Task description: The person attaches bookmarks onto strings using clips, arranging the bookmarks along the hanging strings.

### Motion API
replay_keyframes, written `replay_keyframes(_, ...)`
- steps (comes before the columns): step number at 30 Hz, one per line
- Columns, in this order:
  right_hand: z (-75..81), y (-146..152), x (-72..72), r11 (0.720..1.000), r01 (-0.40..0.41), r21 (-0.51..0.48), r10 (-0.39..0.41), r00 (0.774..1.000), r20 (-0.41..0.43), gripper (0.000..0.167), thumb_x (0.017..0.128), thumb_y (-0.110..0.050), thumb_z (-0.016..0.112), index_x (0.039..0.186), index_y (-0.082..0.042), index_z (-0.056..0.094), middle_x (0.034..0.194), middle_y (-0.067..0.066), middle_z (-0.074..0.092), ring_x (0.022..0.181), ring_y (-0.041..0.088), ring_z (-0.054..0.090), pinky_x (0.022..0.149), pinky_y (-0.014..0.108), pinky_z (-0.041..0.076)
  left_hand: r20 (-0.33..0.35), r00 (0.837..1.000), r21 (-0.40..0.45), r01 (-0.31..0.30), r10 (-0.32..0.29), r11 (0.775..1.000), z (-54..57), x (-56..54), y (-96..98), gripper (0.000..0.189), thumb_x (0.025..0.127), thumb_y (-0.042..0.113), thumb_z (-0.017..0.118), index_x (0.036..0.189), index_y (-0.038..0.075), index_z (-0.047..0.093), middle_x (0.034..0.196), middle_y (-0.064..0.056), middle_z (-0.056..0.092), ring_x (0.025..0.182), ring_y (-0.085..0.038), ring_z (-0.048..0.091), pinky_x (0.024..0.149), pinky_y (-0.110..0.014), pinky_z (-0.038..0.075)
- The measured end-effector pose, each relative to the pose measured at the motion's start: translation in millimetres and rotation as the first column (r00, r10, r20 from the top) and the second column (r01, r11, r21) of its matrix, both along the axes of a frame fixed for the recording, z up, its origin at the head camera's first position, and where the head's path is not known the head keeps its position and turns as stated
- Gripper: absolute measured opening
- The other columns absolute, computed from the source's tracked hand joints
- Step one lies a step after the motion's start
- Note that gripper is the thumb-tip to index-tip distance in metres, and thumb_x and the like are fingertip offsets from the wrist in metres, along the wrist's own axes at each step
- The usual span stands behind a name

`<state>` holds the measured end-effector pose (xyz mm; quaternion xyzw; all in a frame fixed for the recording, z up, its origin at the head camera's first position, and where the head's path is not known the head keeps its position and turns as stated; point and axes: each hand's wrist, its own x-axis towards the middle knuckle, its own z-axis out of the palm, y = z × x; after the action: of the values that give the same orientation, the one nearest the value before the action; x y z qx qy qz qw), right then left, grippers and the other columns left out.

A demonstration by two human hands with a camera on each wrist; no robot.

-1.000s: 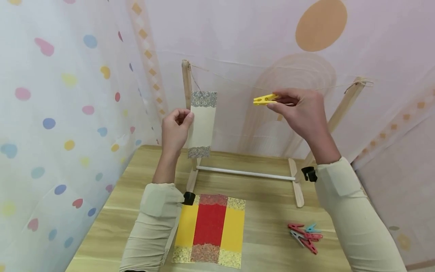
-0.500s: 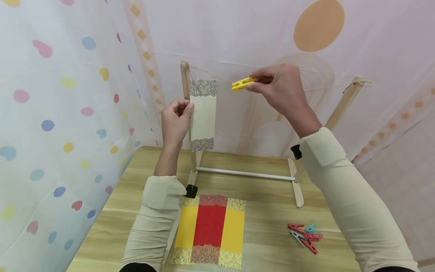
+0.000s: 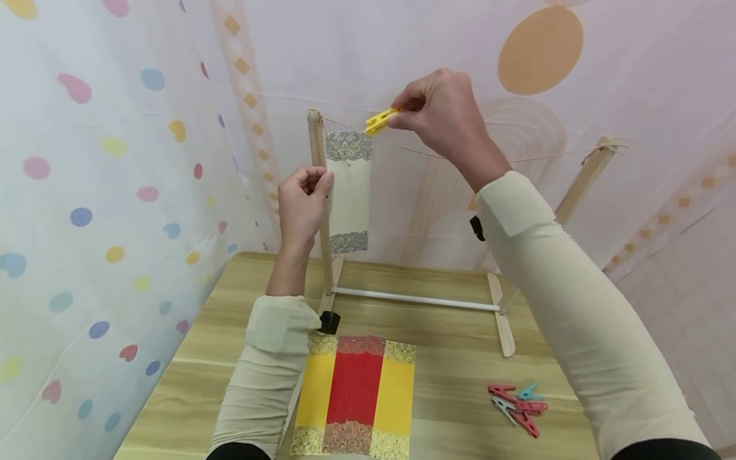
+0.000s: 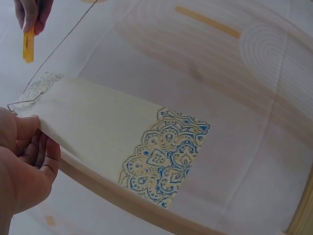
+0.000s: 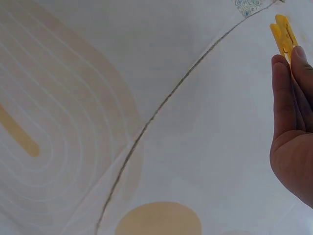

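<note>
Head view: the left hand (image 3: 301,204) pinches the left edge of a cream card (image 3: 349,195), long axis upright beside the left post (image 3: 318,144); the right hand (image 3: 443,118) pinches a yellow clothespin (image 3: 381,120), tip leftward and slightly down, near the card's top right corner. On the bench (image 3: 454,383), a red card (image 3: 355,386) lies between yellow cards (image 3: 393,393), left of clustered clothespins (image 3: 528,406).
</note>
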<state>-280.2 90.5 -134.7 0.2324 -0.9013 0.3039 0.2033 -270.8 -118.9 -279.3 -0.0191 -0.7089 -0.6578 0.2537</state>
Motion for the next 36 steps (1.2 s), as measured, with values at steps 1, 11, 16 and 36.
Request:
replay_keyframes(1,1.4,-2,-1.5,1.000,0.000,0.004,0.000,1.000,0.012,0.018,0.088,-0.014,0.082,0.103,-0.004,0.080,0.102,0.011,0.077,0.086,0.015,0.068,0.073,0.019,0.050,-0.003,1.000,0.002,0.002,-0.002,1.000,0.3,-0.4,0.6,0.021,0.099,0.009,0.066,0.109,-0.009,0.067,0.089,-0.001,0.059,0.078,-0.011,0.052,0.070,-0.020,0.044)
replay_keyframes(11,5.5,-18,-13.4,0.997,0.040,0.066,-0.044,0.997,0.059,0.022,0.089,-0.016,0.080,0.109,-0.006,0.079,0.108,0.008,0.076,0.093,0.014,0.069,0.080,0.021,0.054,-0.021,1.000,0.054,0.005,-0.004,0.999,3.0,-3.3,5.8,0.011,0.099,0.006,0.066,0.103,-0.005,0.069,0.087,-0.001,0.060,0.076,-0.011,0.052,0.068,-0.020,0.043)
replay_keyframes(16,6.5,-22,-16.9,0.997,0.042,0.069,-0.046,0.997,0.059,0.022,0.090,-0.016,0.079,0.109,-0.007,0.079,0.108,0.006,0.076,0.093,0.012,0.069,0.080,0.020,0.054,-0.027,1.000,0.065,-0.009,0.011,0.998,1.9,-3.1,6.6,0.009,0.099,0.007,0.066,0.097,0.000,0.069,0.086,-0.002,0.059,0.076,-0.012,0.050,0.067,-0.021,0.041)
replay_keyframes(36,7.9,-29,-18.9,0.991,0.007,0.137,-0.024,0.992,0.120,0.025,0.094,-0.018,0.074,0.116,-0.007,0.077,0.113,0.005,0.075,0.094,0.010,0.068,0.081,0.019,0.054,-0.059,0.998,0.020,-0.023,0.024,1.000,4.2,-6.2,16.1,0.007,0.098,0.005,0.066,0.096,0.000,0.069,0.084,-0.002,0.057,0.075,-0.012,0.047,0.067,-0.022,0.039)
